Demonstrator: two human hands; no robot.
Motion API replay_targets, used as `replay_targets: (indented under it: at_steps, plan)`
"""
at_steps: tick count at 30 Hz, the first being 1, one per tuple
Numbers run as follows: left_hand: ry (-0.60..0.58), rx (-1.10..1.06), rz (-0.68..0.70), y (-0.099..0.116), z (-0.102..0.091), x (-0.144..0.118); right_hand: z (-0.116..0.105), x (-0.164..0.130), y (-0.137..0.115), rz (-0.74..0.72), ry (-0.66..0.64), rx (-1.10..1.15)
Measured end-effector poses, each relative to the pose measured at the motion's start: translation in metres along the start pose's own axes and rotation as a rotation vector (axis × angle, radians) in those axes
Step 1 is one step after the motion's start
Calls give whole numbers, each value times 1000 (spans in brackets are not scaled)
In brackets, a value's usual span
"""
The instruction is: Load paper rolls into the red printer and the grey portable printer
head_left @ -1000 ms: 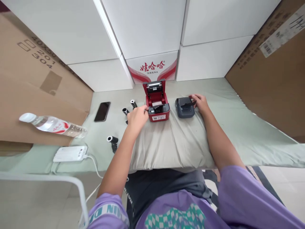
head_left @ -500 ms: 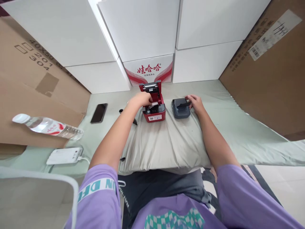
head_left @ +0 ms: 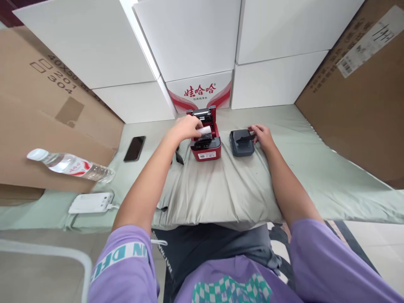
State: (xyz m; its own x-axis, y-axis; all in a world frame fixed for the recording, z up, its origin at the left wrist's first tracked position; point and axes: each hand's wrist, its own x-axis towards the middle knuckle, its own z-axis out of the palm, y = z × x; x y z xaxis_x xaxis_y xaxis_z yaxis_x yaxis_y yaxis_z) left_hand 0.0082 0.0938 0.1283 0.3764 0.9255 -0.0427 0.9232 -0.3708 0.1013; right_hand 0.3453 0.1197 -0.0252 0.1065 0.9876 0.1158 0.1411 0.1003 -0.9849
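Note:
A small red label printer [head_left: 205, 146] stands with its lid up on a pale pillow [head_left: 221, 189]. My left hand [head_left: 186, 127] is over its open bay, fingers closed on a white paper roll [head_left: 205, 131] at the bay's mouth. To the right lies a dark grey printer [head_left: 241, 143]. My right hand [head_left: 261, 135] rests on that printer's right side, fingertips touching a black piece on its top.
A black phone [head_left: 134, 148], a tipped water bottle [head_left: 71, 165] and a white power bank [head_left: 91, 203] with a cable lie on the left. Stacked white boxes [head_left: 189, 46] stand behind, brown cardboard [head_left: 356, 92] on both sides. A black roll core [head_left: 179, 156] shows by my left forearm.
My left hand went from the red printer's front left corner up to its open bay, where it now grips the white roll. My right hand stayed on the grey printer.

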Motion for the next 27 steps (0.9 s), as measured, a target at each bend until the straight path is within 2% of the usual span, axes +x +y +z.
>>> replay_targets:
  at_steps: [4,7,11,15,19,22,25,27]
  plan:
    - [173,-246,-48,-15,-31,-37,0,-1,-1,-18,0,-7]
    - [242,-406,-112,-40,-47,-64,-1,-2,-1,-23,-1,-19]
    - [284,-546,-290,-84,-51,-94,0,-1,-1,-13,8,-63]
    - [271,-578,-470,-123,-48,-120,0,-1,0,0,11,-75]
    - [200,-496,-648,-152,-30,-133,-1,1,2,-8,14,-73]
    - [99,-401,-651,-165,-1,-129,-1,1,2,-18,18,-73]
    - [-33,-336,-635,-170,29,-121,-1,1,2,-31,20,-62]
    - [-91,-302,-633,-172,43,-116,0,0,1,-24,21,-63]
